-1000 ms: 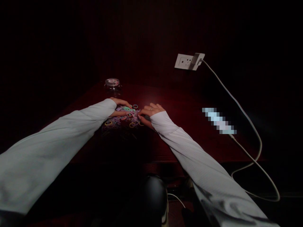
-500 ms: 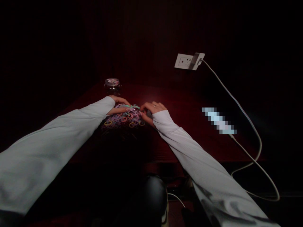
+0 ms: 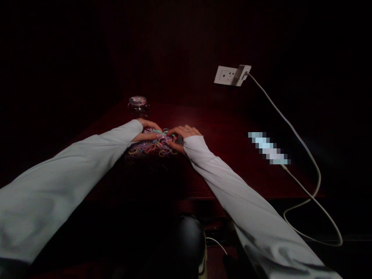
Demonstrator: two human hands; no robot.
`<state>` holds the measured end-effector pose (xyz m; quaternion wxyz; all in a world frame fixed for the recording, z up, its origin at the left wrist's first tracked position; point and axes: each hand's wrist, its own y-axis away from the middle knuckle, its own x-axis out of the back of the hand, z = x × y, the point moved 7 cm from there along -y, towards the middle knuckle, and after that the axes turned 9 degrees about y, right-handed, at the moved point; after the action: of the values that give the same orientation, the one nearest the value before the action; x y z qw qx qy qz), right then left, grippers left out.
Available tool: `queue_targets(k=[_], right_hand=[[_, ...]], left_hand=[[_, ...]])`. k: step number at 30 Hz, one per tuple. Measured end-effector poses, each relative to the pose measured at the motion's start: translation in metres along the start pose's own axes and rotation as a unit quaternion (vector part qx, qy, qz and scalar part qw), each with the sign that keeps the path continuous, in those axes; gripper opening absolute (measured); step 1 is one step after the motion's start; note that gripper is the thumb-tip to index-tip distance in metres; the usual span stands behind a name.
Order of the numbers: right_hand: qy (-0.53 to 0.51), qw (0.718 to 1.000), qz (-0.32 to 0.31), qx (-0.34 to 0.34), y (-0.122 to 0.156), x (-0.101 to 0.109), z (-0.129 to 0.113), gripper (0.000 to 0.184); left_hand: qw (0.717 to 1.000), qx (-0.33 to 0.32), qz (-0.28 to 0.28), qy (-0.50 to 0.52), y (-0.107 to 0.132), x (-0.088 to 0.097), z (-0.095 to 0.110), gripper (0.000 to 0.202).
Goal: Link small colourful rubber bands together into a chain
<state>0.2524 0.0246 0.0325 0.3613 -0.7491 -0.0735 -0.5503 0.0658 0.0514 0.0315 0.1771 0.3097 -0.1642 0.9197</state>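
A pile of thin, multicoloured elastic hair ties (image 3: 151,148) lies on the dark red table. My left hand (image 3: 148,130) comes over its far left side, thumb and index finger drawn together on some hair ties at the tips. My right hand (image 3: 183,133), with a ring on one finger, reaches in from the right. Its thumb and index finger are apart at the pile's edge, close to the left fingertips. Dim light and the fingers hide which single ties are touched. Behind my left hand stands a clear lidded jar (image 3: 138,104) with a patterned top.
On the right of the table (image 3: 229,162) lies a phone (image 3: 269,148), its screen blurred out. A white cable (image 3: 302,141) loops from it to a charger (image 3: 244,73) in the wall socket (image 3: 225,75). My knee (image 3: 188,240) shows below the table's front edge.
My right hand has moved left, closer to my left hand, and its thumb and index finger have spread slightly. My left hand has shifted a little to the right.
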Motion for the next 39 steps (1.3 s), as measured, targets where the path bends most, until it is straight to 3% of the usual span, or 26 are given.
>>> queue_targets(k=[9, 16, 23, 33, 39], right_hand=[[-0.026, 0.999, -0.011, -0.026, -0.003, -0.005, 0.004, 0.022], [-0.044, 0.999, -0.003, -0.024, -0.010, -0.023, 0.007, 0.026], [-0.054, 0.998, -0.014, -0.028, -0.005, -0.017, 0.004, 0.024], [-0.036, 0.998, -0.027, -0.037, -0.008, -0.026, 0.003, 0.018], [-0.037, 0.999, -0.028, -0.029, -0.005, -0.016, -0.001, 0.018]], left_hand=[[1.000, 0.003, -0.024, -0.001, 0.002, -0.002, 0.009, 0.044], [1.000, -0.010, -0.001, 0.009, 0.005, -0.004, 0.013, 0.042], [1.000, 0.012, -0.015, 0.018, 0.003, -0.004, 0.010, 0.045], [0.999, 0.012, -0.032, 0.038, 0.003, -0.005, 0.012, 0.038], [0.999, 0.012, -0.038, 0.032, 0.002, -0.006, 0.010, 0.041]])
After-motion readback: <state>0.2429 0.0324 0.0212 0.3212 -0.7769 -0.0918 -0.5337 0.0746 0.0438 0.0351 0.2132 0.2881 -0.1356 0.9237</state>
